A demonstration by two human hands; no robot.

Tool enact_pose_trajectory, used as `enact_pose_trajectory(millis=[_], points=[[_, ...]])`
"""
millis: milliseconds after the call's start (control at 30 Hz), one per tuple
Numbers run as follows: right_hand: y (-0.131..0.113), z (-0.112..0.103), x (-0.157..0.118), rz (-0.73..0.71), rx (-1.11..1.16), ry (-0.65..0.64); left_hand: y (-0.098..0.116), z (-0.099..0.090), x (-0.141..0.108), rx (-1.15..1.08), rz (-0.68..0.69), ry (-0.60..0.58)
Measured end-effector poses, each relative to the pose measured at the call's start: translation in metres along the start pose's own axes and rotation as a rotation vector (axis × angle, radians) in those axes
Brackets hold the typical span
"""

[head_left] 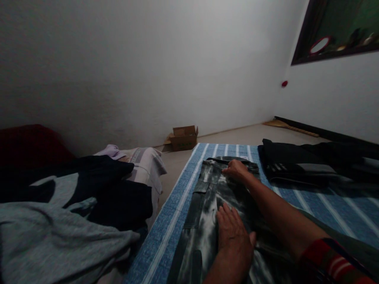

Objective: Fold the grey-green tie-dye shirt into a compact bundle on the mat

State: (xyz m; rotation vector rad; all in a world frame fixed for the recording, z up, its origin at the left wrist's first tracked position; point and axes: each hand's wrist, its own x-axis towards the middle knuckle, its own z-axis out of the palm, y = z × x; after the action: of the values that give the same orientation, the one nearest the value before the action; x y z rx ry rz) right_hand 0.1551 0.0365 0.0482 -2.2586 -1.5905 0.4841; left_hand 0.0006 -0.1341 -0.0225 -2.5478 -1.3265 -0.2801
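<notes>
Grey-and-black tie-dye trousers [209, 205] lie lengthwise on a blue cloth with white stripes [174, 221], waistband at the far end and a flap pocket on the left side. My left hand [233, 236] rests flat on the middle of the trousers, fingers stretched forward and thumb out to the right. Farther up, my right hand [237, 170] is at the fabric just below the waistband, its fingers curled together on the cloth. A red striped sleeve covers the right forearm near the elbow.
Dark folded clothes [296, 161] lie on the striped cloth at the right. To the left, a grey garment [59, 240] and dark clothes [118, 197] are heaped on another covered surface. An open cardboard box [183, 141] stands on the floor by the wall.
</notes>
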Motion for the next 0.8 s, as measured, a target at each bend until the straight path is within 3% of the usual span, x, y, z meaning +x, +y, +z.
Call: enact_pose_trajectory(millis=[333, 667, 800], points=[[-0.003, -0.003, 0.005, 0.004, 0.058, -0.02, 0.003, 0.003, 0.006, 0.021, -0.04, -0.042], [-0.002, -0.001, 0.015, -0.008, 0.137, -0.053, 0.003, 0.009, 0.004, 0.068, -0.054, 0.023], [-0.001, 0.003, 0.021, -0.02, 0.163, -0.058, 0.0, 0.004, 0.005, 0.062, -0.041, -0.008]])
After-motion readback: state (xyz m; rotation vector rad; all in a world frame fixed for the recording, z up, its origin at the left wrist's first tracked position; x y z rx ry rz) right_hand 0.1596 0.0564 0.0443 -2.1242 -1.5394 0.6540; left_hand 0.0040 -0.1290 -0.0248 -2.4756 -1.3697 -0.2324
